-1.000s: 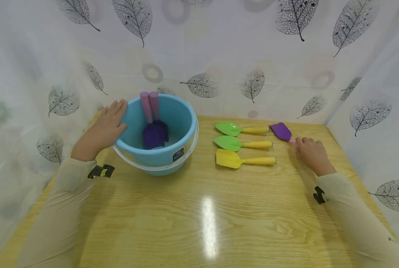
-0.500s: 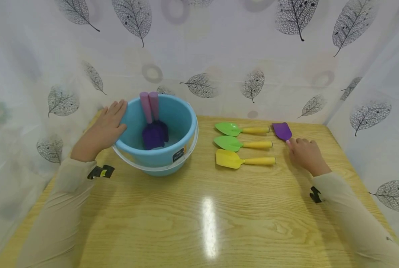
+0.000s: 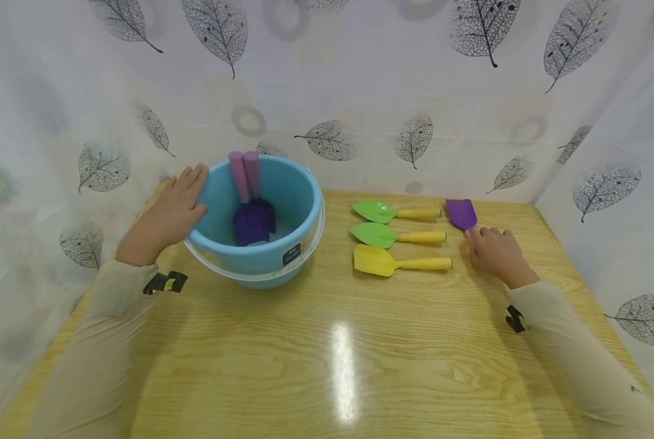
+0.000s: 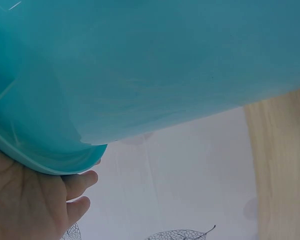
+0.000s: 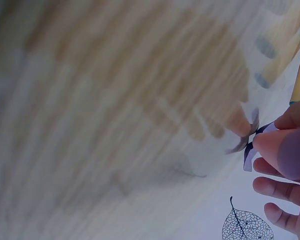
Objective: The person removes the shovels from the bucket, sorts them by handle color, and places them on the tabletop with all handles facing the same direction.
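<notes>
In the head view, my left hand (image 3: 167, 213) rests on the left rim of a light blue bucket (image 3: 299, 177), its fingers straight. The left wrist view shows the palm (image 4: 27, 200) against the rim of the bucket (image 4: 165, 60). Two purple hand shovels (image 3: 252, 222) lean inside, their pink-lilac handles sticking up over the back rim. At the right, my right hand (image 3: 499, 256) pinches the pink handle of another purple hand shovel (image 3: 461, 213), blade toward the back curtain. The right wrist view shows its handle end (image 5: 294, 154) between thumb and fingers; my hand hides most of the handle in the head view.
Two green trowels (image 3: 375, 235) and a yellow hand shovel (image 3: 375, 260), all with yellow handles, lie in a column right of the bucket. A white bail (image 3: 239, 278) hangs across the bucket's front. A leaf-print curtain (image 3: 359, 91) borders the wooden table (image 3: 414, 353) at back and sides.
My right hand has moved a little to the left, and the purple hand shovel it grips has turned so its blade points more straight back. My left hand and the bucket have stayed put.
</notes>
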`<state>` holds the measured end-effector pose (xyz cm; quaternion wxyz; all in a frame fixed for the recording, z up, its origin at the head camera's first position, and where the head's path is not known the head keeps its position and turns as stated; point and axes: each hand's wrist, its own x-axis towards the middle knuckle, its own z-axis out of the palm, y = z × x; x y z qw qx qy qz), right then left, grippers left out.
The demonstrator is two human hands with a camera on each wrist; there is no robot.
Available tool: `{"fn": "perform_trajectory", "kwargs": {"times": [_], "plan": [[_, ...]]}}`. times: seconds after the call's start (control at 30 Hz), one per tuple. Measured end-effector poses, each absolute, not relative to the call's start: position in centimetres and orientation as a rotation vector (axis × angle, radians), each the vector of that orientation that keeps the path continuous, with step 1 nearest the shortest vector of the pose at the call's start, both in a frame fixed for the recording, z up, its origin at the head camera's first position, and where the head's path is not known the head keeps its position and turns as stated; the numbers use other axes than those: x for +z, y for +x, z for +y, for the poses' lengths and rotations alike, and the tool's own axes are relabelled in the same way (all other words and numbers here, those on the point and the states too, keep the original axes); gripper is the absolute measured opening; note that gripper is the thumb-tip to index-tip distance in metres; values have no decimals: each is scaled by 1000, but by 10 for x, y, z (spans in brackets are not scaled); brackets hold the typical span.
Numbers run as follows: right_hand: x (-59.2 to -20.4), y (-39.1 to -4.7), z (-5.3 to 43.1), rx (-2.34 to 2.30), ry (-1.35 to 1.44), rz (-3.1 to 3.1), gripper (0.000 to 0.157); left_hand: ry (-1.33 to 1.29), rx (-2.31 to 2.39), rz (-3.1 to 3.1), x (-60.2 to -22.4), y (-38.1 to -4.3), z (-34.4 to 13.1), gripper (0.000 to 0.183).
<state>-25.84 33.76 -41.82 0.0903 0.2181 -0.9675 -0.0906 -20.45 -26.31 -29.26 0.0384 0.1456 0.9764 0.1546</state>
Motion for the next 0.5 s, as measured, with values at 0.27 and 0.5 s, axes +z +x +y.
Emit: {"fn": "perform_trajectory", "kwargs": {"times": [0.27, 0.5], "plan": [[-420, -260, 338, -289, 708, -2853, 15, 451, 474, 2998, -294, -205, -264, 64], [-422, -260, 339, -297, 717, -2849, 15, 458, 478, 3003, -295, -206, -265, 64]]}}
